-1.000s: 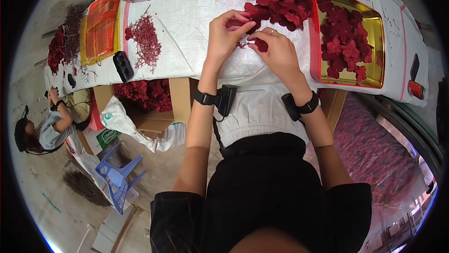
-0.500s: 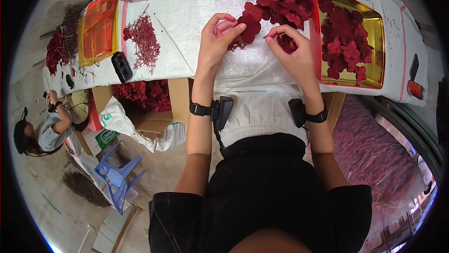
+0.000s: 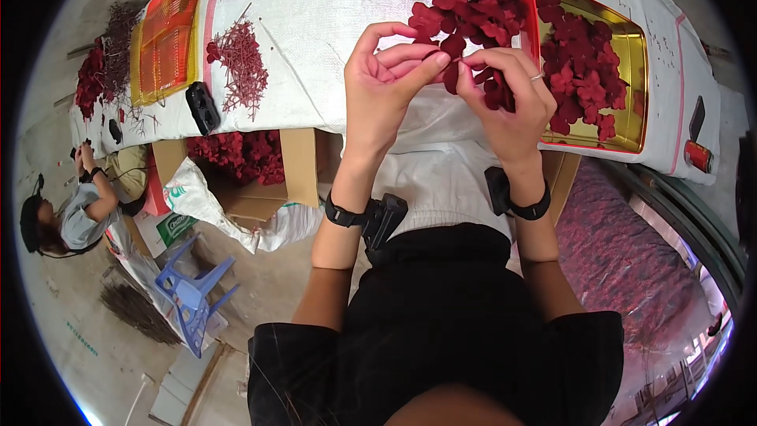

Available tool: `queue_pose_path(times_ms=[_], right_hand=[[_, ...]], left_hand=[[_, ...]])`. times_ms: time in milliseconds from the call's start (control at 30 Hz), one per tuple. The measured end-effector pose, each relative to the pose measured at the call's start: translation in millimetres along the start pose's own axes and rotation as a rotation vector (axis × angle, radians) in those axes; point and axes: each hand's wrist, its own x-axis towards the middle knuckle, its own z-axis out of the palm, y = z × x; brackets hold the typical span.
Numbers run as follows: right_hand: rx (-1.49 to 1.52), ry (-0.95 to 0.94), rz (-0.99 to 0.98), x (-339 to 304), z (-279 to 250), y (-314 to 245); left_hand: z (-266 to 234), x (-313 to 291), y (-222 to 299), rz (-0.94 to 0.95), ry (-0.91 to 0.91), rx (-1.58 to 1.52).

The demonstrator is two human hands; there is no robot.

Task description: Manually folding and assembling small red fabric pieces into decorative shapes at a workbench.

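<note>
Petals of dark red, cloth-like material [image 3: 450, 78] hung just below the meeting fingertips of two bare hands, above a long desk covered in white woven plastic [image 3: 315, 40]. We saw the left hand [image 3: 386, 83] pinching at them with thumb and middle finger, its index finger curled above. The right hand [image 3: 509, 99] had its thumb and forefinger pressed together close beside, though we could not tell what lay between those tips; rounded dark red petals [image 3: 497, 93] sat tucked within its curled fingers.

Just beyond the hands, we saw a loose heap of dark red, round-petalled flowers [image 3: 477, 4]. Right of it stood a rectangular gold tin with a red rim [image 3: 635, 48], partly filled with similar blooms. Well to the left lay a pile of thin, reddish branching stems [image 3: 243, 67], then a black oblong device [image 3: 203, 107] and an orange and yellow plastic tray [image 3: 164, 48]. Below the desk's front edge we noticed an open brown cardboard box [image 3: 301, 166] holding more red flowers, and farther out, a blue plastic stool [image 3: 189, 292] on its side.
</note>
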Motion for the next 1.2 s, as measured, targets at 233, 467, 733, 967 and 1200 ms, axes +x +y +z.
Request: queue_pose_path(times_ms=[233,467,733,967,1200], right_hand=[[-0.073,0.056,-0.145,-3,3,8],[-0.106,0.088,-0.265,-5,1,12],[-0.193,0.004,-0.304,-8,-6,10],[0.059,-0.008,-0.023,-1,-6,5],[0.702,-0.257,0.685,1,-16,-14]], left_hand=[[0,-6,0,0.020,0.029,0.010],[3,-8,-3,0.007,0.016,0.020],[4,-10,-3,-0.005,0.023,0.036],[2,-13,-5,0.066,0.030,0.008],[3,-19,6,0.134,0.009,-0.012]])
